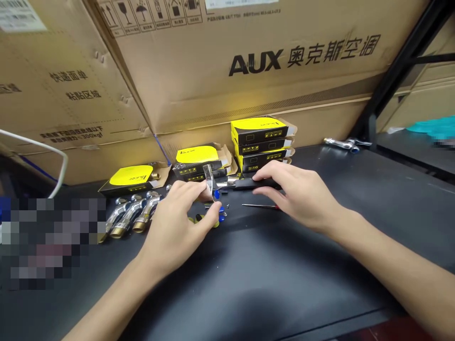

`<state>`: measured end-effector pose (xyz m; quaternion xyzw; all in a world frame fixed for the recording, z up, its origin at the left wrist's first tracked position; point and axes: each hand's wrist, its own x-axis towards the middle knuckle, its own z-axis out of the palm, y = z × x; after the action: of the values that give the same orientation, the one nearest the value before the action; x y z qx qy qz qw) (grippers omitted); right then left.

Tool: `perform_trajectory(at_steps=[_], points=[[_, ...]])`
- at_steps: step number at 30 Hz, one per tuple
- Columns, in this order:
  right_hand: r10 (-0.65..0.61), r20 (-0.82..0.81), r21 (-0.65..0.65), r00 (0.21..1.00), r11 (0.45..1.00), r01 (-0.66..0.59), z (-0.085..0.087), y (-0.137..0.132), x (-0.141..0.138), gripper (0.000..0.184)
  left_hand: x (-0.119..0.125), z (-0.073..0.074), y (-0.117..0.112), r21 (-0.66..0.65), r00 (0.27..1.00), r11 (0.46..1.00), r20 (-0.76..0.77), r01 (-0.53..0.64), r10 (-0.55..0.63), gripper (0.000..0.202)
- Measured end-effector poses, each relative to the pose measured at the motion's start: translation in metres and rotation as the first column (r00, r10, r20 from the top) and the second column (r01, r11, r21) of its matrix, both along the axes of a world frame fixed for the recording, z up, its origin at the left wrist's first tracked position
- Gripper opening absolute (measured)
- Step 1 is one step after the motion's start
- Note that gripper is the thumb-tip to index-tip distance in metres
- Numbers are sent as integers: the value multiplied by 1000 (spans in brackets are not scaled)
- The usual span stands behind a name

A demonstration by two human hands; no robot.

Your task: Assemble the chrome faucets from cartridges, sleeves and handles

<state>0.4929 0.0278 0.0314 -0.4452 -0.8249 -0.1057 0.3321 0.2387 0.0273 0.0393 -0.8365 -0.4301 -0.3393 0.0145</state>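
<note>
My left hand [177, 222] is closed on a chrome fitting [209, 176] that has a flat lever-like part pointing up and a blue round end [216, 194]. My right hand [298, 194] pinches a black-handled tool [245, 183], whose shiny metal end reaches toward the fitting; whether the two touch I cannot tell. Below the right hand lies a thin screwdriver [259, 206] with a red handle, partly covered by the fingers. Small blue caps [222, 218] and tiny metal bits rest on the black table beneath the left hand.
Several chrome angled fittings [130, 215] with brass threads lie left of my hand. Yellow-and-black boxes [263, 137] stand along the back, some open. Another chrome fitting [343, 144] lies at back right. Large cartons [249, 90] wall off the rear; a black metal post [394, 61] rises right.
</note>
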Motion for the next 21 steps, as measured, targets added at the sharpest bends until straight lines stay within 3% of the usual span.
perform_trajectory(at_steps=[5,9,13,18,21], points=[[-11,42,19,999,1000,10,1,-1,-1,9,-1,-1,2,32,1000,999,-19,4,-4,10],[-71,68,12,995,997,70,0,2,1,10,-7,-1,9,70,991,990,-50,-124,127,13],[-194,151,-83,969,975,208,2,6,12,12,-12,0,13,31,973,974,-43,-226,227,15],[-264,269,-213,926,922,324,2,12,35,15,-11,-1,12,3,973,973,-9,-229,230,15],[-253,351,-300,901,882,364,-1,15,44,17,-8,-3,10,-79,969,968,52,-237,241,31]])
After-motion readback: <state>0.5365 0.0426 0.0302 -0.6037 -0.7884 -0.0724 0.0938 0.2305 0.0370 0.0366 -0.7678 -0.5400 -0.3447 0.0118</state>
